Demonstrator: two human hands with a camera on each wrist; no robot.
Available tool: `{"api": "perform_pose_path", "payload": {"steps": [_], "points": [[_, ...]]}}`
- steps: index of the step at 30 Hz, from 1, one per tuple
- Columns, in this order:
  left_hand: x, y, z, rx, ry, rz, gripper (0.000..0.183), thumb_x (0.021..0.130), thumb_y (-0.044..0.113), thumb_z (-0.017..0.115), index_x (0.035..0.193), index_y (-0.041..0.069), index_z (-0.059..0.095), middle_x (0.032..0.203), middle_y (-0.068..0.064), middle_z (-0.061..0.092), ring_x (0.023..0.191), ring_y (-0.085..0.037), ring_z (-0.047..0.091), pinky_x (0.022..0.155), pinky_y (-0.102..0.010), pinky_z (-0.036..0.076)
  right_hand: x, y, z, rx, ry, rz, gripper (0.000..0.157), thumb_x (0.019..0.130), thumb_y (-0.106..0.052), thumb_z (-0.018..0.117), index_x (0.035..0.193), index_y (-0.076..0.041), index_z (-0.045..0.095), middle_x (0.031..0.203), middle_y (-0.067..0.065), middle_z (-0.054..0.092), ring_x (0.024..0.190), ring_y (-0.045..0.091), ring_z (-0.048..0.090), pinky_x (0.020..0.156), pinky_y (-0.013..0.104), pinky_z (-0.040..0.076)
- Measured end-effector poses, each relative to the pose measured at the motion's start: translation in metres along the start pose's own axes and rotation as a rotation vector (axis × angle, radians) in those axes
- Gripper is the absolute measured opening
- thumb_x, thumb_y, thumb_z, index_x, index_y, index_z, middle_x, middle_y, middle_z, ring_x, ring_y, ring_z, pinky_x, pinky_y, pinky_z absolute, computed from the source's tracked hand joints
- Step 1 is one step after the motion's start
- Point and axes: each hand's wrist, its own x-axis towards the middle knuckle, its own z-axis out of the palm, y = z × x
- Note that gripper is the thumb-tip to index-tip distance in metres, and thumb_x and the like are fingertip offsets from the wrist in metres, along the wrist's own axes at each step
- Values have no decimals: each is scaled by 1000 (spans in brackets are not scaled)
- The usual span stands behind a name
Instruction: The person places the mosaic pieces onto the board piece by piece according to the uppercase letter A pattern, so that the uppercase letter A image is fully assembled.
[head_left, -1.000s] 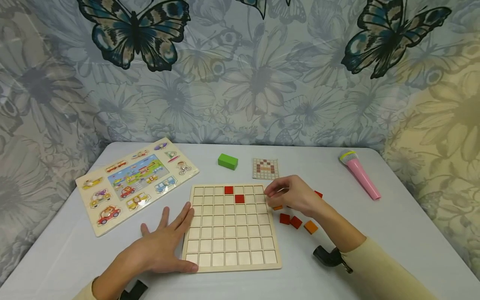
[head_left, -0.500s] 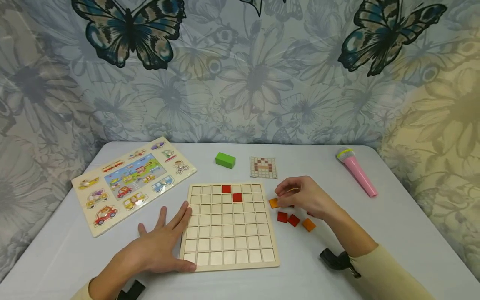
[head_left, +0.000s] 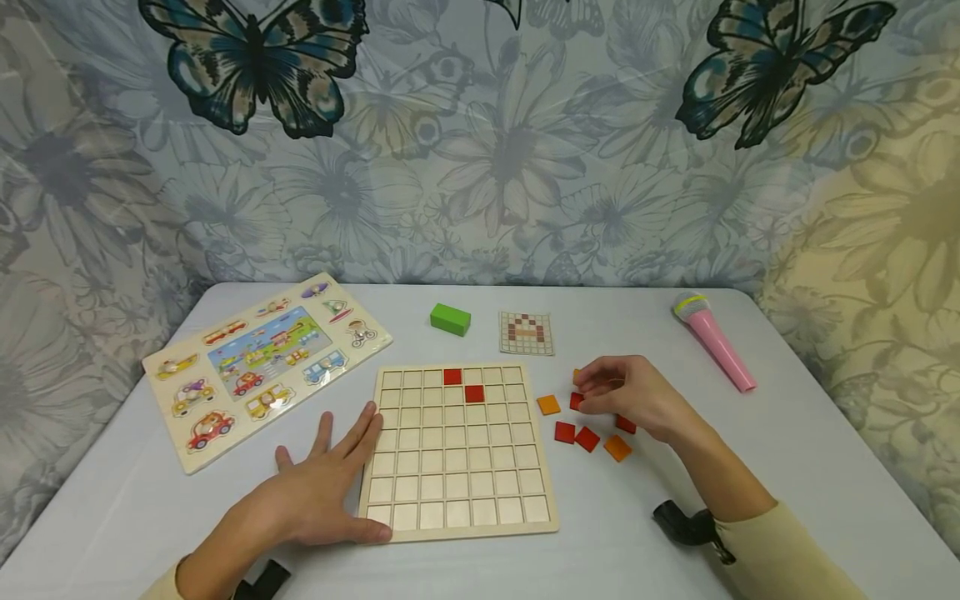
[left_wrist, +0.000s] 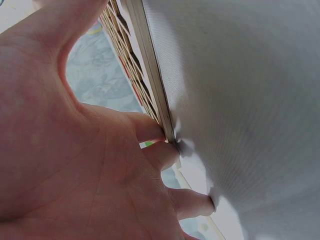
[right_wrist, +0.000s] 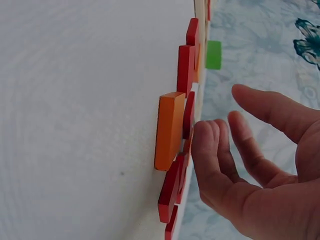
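Note:
My left hand (head_left: 318,496) lies with spread fingers along the left edge of the wooden grid board (head_left: 457,458), its thumb at the near corner. The left wrist view shows fingertips against the board's side and the tablecloth. Two red square tiles sit in the grid, one in the top row (head_left: 452,377) and one in the second (head_left: 474,393). My right hand (head_left: 633,396) hovers over loose red and orange tiles right of the board, partly hiding some. In the right wrist view its thumb and fingers (right_wrist: 205,150) stand apart, holding nothing, beside an orange tile (right_wrist: 169,132).
Behind the board are a green block (head_left: 450,320) and a small pattern card (head_left: 526,333). A picture puzzle board (head_left: 288,400) lies at the left, a pink toy microphone (head_left: 718,346) at the right. A patterned curtain (head_left: 517,183) hangs behind the table.
My right hand has moved right, away from the board's upper right edge, uncovering more loose tiles. The left hand keeps its place on the board, and both red tiles stay in the grid.

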Motion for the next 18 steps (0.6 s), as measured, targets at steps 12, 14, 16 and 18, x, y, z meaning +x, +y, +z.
{"api": "perform_pose_path", "payload": {"steps": [12, 14, 16, 18], "points": [[1, 0, 0, -13, 1, 2, 139, 69, 78, 80, 169, 12, 9, 177, -1, -6, 154, -62, 1, 87, -99, 9, 1, -1, 2, -211, 52, 25, 34, 82, -6, 85, 113, -2, 72, 105, 13, 73, 95, 23, 65, 76, 29, 57], [1, 0, 0, -16, 1, 1, 139, 69, 78, 80, 169, 12, 9, 177, -1, -6, 154, -62, 1, 87, -99, 9, 1, -1, 2, -243, 60, 29, 32, 81, -6, 84, 112, -4, 73, 103, 12, 72, 95, 23, 64, 75, 30, 56], [1, 0, 0, -18, 0, -2, 139, 68, 78, 80, 169, 12, 10, 177, -1, -6, 154, -62, 1, 87, -99, 8, 2, -1, 4, -270, 70, 35, 31, 81, -6, 84, 111, -5, 74, 100, 10, 71, 94, 23, 63, 73, 31, 56], [1, 0, 0, -18, -1, -5, 139, 68, 78, 80, 169, 12, 10, 177, -1, -6, 154, -62, 1, 87, -99, 8, 2, -1, 5, -292, 77, 40, 30, 81, -6, 83, 110, -6, 74, 99, 9, 70, 93, 24, 61, 71, 32, 55]]}}
